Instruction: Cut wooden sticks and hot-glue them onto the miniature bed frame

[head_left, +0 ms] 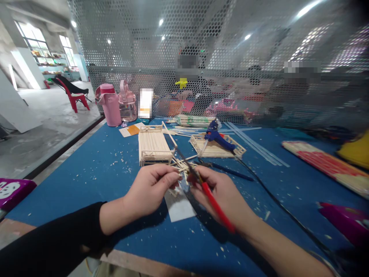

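Observation:
My left hand (pixel 151 188) pinches a thin wooden stick (pixel 174 174) between thumb and fingers above the blue table (pixel 109 181). Close on its right, my right hand (pixel 221 196) grips red-handled cutters (pixel 215 204), whose dark jaws point up-left at the stick's end. Just beyond the fingers lies a small bundle of loose sticks (pixel 184 163). A white card (pixel 178 206) lies flat under both hands.
A stick-built frame (pixel 154 146) and a flatter stick panel (pixel 217 148) stand behind the hands, with a blue glue gun (pixel 217 136) on the panel and its black cord (pixel 288 217) running right. Pink bottles (pixel 111 104), packs of sticks (pixel 325 165) and wood scraps surround them.

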Action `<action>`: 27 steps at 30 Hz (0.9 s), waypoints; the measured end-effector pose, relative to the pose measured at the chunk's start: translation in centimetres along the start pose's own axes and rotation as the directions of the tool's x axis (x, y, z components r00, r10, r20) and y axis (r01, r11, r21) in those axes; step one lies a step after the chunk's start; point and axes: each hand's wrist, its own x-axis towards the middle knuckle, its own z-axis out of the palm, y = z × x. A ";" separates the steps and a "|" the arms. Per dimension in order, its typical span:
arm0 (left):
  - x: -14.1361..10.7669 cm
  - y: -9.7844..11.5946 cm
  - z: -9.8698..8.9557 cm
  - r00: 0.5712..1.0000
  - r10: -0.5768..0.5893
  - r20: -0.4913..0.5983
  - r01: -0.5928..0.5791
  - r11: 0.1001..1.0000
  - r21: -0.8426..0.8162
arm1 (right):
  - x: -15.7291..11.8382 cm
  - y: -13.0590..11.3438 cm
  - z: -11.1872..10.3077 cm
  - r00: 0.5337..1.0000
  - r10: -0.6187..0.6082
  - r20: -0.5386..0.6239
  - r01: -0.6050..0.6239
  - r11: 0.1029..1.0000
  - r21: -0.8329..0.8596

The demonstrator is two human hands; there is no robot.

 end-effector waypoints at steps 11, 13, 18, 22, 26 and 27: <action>0.3 -0.8 -0.6 0.910 0.410 0.053 -0.401 0.842 0.361 | 1.0 -0.6 1.8 0.961 0.237 0.140 -0.258 0.598 0.759; 0.4 -0.8 -0.7 0.914 0.404 0.027 -0.390 0.863 0.321 | 1.1 -0.5 2.1 0.962 0.238 0.136 -0.246 0.532 0.810; 0.4 -0.7 -0.3 0.979 0.201 -0.023 -0.199 0.978 0.061 | 1.2 -0.3 2.6 0.962 0.244 0.122 -0.223 0.445 0.867; 0.5 -0.7 0.3 0.998 0.045 0.037 -0.035 0.967 -0.252 | 1.0 -0.5 2.6 0.934 0.324 0.152 -0.277 0.386 0.880; 0.4 -0.5 0.5 0.998 -0.043 0.054 0.060 0.932 -0.356 | 1.0 -0.8 2.8 0.948 0.289 0.132 -0.254 0.440 0.861; 0.4 -0.4 0.5 0.997 -0.049 0.051 0.063 0.940 -0.336 | 1.0 -0.8 2.9 0.955 0.273 0.112 -0.233 0.466 0.853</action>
